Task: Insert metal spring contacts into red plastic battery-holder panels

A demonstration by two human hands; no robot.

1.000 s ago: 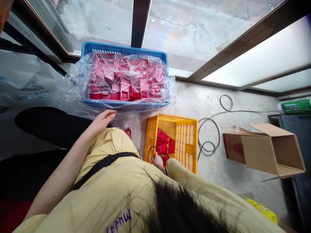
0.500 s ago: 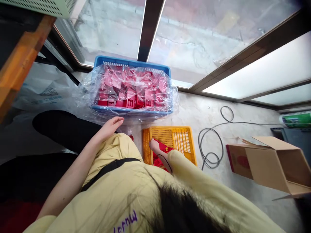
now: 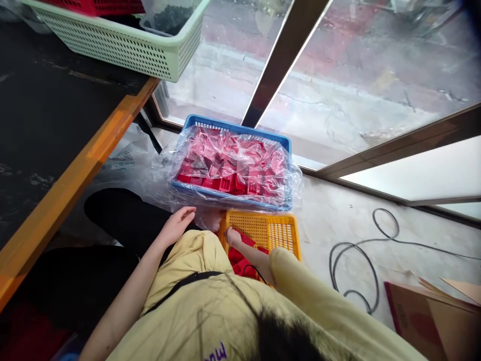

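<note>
My left hand rests over my black-trousered thigh, its fingers loosely stretched and nothing in them. Down at the left part of a yellow plastic basket, my right hand reaches in beside red pieces. Its fingertips point away and are hidden, so a grip cannot be made out. My forearm and sleeve cover part of these red pieces. Just beyond both hands stands a blue crate, filled with red plastic parts under a clear plastic bag.
A black tabletop with an orange wooden edge lies on the left, bearing a pale green basket. Glass panels with a dark frame rise behind the crate. A black cable and a cardboard box are on the floor at right.
My view has swung left, bringing more of the table and green basket in. Both hands stay in about the same places. The gold-patterned red piece by my right wrist no longer shows.
</note>
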